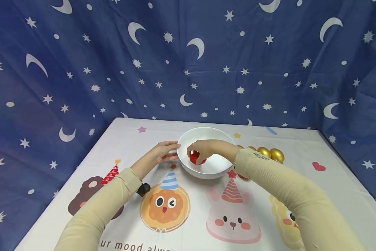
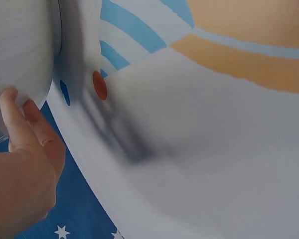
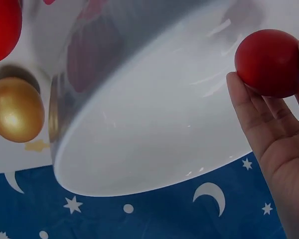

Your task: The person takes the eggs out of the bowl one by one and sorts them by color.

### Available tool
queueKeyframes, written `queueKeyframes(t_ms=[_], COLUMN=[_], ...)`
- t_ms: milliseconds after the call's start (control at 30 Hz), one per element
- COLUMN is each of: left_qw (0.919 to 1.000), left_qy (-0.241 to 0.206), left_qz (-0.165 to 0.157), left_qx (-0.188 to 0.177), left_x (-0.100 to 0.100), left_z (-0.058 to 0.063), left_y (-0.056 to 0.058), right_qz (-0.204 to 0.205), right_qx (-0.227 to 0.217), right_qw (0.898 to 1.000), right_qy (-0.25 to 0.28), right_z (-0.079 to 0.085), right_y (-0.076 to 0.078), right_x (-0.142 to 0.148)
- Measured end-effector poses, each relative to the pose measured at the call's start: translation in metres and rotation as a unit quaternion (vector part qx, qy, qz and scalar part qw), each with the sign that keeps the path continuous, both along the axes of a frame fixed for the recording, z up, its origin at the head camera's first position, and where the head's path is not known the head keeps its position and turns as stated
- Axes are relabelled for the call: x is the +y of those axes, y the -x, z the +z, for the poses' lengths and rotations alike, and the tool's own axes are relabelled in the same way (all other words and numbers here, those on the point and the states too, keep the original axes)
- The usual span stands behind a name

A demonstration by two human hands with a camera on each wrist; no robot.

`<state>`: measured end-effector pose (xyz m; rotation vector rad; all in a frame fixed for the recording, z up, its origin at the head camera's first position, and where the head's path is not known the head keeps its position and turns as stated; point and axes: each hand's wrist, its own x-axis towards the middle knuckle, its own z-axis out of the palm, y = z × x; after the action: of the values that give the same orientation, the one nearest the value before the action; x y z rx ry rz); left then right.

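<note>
A white bowl [image 1: 203,173] stands on the table in the head view. My right hand [image 1: 203,148] reaches in over its near part and grips a red egg [image 1: 196,158] between thumb and fingers. The right wrist view shows that same red egg [image 3: 270,62] at the fingertips, with the bowl's white inner wall [image 3: 154,124] beside it. On the bowl's left side, my left hand [image 1: 166,152] has its fingers extended, fingertips at the outer wall. Up close, the left wrist view has these fingers [image 2: 20,122] against the bowl's side [image 2: 20,50].
Several gold eggs [image 1: 276,155] lie right of the bowl, partly hidden by my right sleeve. Another red egg [image 3: 2,30] lies near a gold egg [image 3: 16,110]. A small black object [image 1: 143,189] sits beside my left forearm. A blue star-patterned curtain [image 1: 163,62] hangs behind the table.
</note>
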<state>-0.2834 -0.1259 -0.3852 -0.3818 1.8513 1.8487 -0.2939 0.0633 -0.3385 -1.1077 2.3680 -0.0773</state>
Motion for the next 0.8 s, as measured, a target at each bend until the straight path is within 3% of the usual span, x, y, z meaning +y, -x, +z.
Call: queueKeyframes(t_ms=[500, 800], left_qw=[1.0, 0.9998], left_qy=[0.006, 0.002], left_qz=[0.005, 0.018], left_qx=[-0.004, -0.008], left_x=[0.006, 0.003], left_z=[0.006, 0.0], left_y=[0.002, 0.003], right_qz=[-0.06, -0.083], right_qx=[0.039, 0.073], right_qw=[0.996, 0.988], right_qy=[0.055, 0.105], right_z=[0.009, 0.012], right_y=[-0.009, -0.017], right_x=[0.023, 0.035])
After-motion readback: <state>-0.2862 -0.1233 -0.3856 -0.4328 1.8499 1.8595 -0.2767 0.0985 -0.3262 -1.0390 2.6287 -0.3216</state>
